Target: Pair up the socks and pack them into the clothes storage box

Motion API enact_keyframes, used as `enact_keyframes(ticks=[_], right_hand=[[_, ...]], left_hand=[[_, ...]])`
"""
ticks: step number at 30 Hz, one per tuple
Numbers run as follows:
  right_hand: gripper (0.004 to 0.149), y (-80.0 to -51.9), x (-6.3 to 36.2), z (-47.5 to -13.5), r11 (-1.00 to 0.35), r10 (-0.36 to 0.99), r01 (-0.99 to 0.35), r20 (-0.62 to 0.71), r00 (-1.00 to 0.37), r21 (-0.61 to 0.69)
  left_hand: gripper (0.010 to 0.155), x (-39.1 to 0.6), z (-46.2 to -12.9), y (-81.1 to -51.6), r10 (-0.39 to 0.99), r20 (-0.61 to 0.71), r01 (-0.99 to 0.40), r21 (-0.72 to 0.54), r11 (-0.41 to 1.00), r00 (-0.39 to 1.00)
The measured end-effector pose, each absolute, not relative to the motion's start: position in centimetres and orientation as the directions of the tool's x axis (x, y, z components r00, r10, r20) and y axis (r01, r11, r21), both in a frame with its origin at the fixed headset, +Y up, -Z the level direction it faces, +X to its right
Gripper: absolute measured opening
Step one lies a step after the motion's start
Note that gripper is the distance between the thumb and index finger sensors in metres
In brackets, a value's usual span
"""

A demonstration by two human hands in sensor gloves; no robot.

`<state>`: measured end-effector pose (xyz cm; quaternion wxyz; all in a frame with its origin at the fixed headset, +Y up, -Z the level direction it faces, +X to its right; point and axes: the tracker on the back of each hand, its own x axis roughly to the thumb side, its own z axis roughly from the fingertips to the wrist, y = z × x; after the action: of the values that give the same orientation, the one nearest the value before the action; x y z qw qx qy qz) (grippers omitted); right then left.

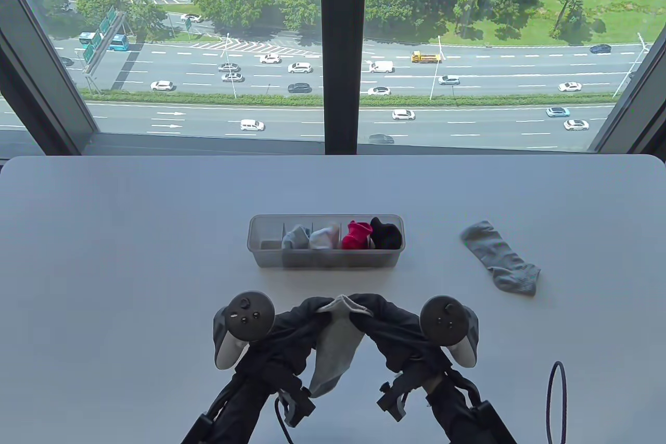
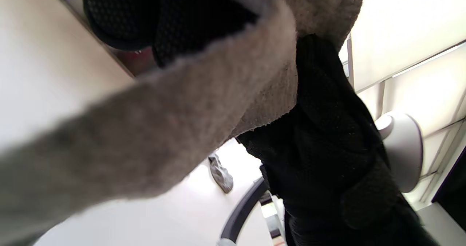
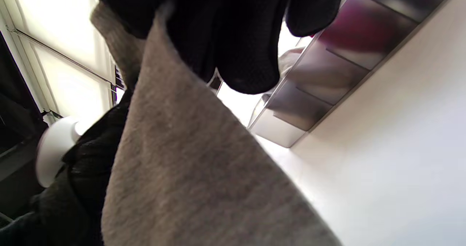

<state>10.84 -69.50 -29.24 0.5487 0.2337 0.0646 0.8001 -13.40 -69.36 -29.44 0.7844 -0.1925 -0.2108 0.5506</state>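
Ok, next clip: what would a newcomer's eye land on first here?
Probably the grey sock held up by both gloved hands, left hand and right hand, near the table's front edge. Behind it sits the divided storage box with rolled socks; a second grey sock lies to its right.

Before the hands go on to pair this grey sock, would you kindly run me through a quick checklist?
1. Held grey sock in both hands' grip, left hand and right hand: ok.
2. Loose grey sock lies flat, unobstructed: ok.
3. Socks brought together: not ok.
4. Storage box leftmost compartment free: ok.
5. The two socks truly match: cannot tell.
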Motion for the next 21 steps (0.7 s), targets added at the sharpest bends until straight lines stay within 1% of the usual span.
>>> enact_keyframes(ticks=[1,2,3,4,5,6,7,8,10,11,12,13,14,15,16,17,18,19,20,21], right_hand=[[0.041,-69.7,10.9,-29.4,-0.385,0.914,-0.849,0.279,-0.295,0.362],[0.041,-70.5,11.0,-29.9,-0.395,0.918,-0.833,0.206,-0.339,0.386],[0.041,-71.3,11.0,-30.1,-0.417,0.908,-0.806,0.168,-0.383,0.421],[0.042,-72.2,11.0,-30.4,-0.452,0.887,-0.771,0.136,-0.441,0.449],[0.05,-73.3,11.0,-30.6,-0.508,0.849,-0.742,0.108,-0.517,0.437],[0.063,-74.6,11.0,-30.8,-0.591,0.783,-0.698,0.079,-0.617,0.404],[0.072,-75.4,11.0,-30.8,-0.677,0.694,-0.61,0.08,-0.715,0.412],[0.076,-75.4,11.1,-30.8,-0.751,0.604,-0.508,0.129,-0.786,0.421],[0.075,-74.5,11.1,-30.5,-0.839,0.485,-0.374,0.232,-0.843,0.395],[0.072,-74.0,10.8,-30.4,-0.854,0.469,-0.357,0.265,-0.842,0.379],[0.067,-73.6,10.3,-30.2,-0.853,0.473,-0.339,0.313,-0.823,0.397],[0.064,-73.7,9.9,-30.1,-0.837,0.49,-0.334,0.324,-0.809,0.433],[0.063,-74.2,9.0,-29.9,-0.79,0.53,-0.321,0.319,-0.785,0.523],[0.063,-75.2,8.3,-29.8,-0.752,0.538,-0.291,0.297,-0.789,0.591],[0.063,-76.0,7.9,-29.8,-0.731,0.527,-0.258,0.282,-0.802,0.631],[0.065,-77.2,7.5,-29.9,-0.711,0.48,-0.195,0.263,-0.837,0.676],[0.066,-77.6,7.4,-29.9,-0.72,0.455,-0.167,0.277,-0.846,0.673],[0.066,-77.6,7.6,-30.1,-0.737,0.46,-0.18,0.289,-0.84,0.651],[0.066,-77.1,8.0,-30.5,-0.743,0.501,-0.253,0.265,-0.824,0.619],[0.065,-76.1,8.9,-30.9,-0.731,0.565,-0.362,0.216,-0.796,0.579]], left_hand=[[0.041,-13.3,-29.5,-69.6,0.952,0.053,-0.773,-0.571,0.276,0.301],[0.042,-13.2,-29.6,-70.3,0.935,-0.011,-0.757,-0.59,0.281,0.355],[0.043,-13.2,-29.6,-70.8,0.903,-0.017,-0.745,-0.573,0.343,0.429],[0.047,-13.3,-29.6,-71.7,0.832,-0.007,-0.711,-0.523,0.47,0.555],[0.058,-13.2,-29.7,-72.3,0.782,0.008,-0.668,-0.513,0.538,0.623],[0.07,-13.2,-29.7,-73.1,0.671,0.013,-0.57,-0.516,0.64,0.742],[0.073,-13.4,-29.8,-73.6,0.535,0.02,-0.455,-0.497,0.739,0.845],[0.074,-13.8,-30.1,-73.7,0.41,0.041,-0.347,-0.461,0.817,0.911],[0.074,-14.7,-30.4,-73.4,0.244,0.049,-0.201,-0.425,0.883,0.968],[0.074,-15.1,-30.5,-73.3,0.201,0.039,-0.168,-0.414,0.895,0.979],[0.074,-15.7,-30.6,-73.3,0.167,0.016,-0.146,-0.404,0.903,0.986],[0.074,-16.0,-30.6,-73.4,0.164,0.003,-0.148,-0.406,0.902,0.986],[0.074,-16.5,-30.7,-73.5,0.172,-0.017,-0.163,-0.419,0.893,0.985],[0.074,-16.8,-30.7,-73.7,0.185,-0.033,-0.181,-0.428,0.885,0.982],[0.073,-17.0,-30.7,-73.7,0.19,-0.037,-0.188,-0.432,0.882,0.981],[0.073,-17.1,-30.7,-73.8,0.196,-0.043,-0.195,-0.433,0.88,0.98],[0.073,-17.1,-30.7,-73.8,0.194,-0.044,-0.194,-0.429,0.882,0.98],[0.073,-17.1,-30.7,-73.7,0.193,-0.044,-0.194,-0.423,0.885,0.98],[0.073,-17.1,-30.7,-73.7,0.199,-0.037,-0.196,-0.425,0.884,0.979],[0.072,-17.0,-30.6,-73.6,0.21,-0.028,-0.202,-0.426,0.882,0.977]])
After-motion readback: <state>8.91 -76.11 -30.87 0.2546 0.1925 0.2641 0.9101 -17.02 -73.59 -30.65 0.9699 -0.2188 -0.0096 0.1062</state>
